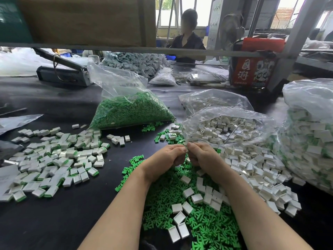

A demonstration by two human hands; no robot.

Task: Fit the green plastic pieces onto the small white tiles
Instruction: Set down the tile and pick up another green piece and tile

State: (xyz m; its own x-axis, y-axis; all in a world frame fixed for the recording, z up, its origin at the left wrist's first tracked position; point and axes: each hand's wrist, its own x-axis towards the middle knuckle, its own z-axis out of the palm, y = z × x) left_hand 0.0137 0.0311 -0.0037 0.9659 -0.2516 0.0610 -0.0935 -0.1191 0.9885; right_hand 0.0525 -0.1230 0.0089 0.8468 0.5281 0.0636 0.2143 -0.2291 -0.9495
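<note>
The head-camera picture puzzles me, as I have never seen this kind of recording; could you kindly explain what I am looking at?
There is no machine here: a person wears a camera on the head, so you look forward and down at their own two bare hands. The left hand and right hand meet at the fingertips and pinch a small piece between them; it is too hidden to tell what it is.

On the dark table, loose green pieces lie under the forearms, with plain white tiles to the right. The pile of tiles on the left shows green edges, so those look finished. Behind stand a bag of green pieces and an open bag of white tiles. Another person sits opposite.
</note>
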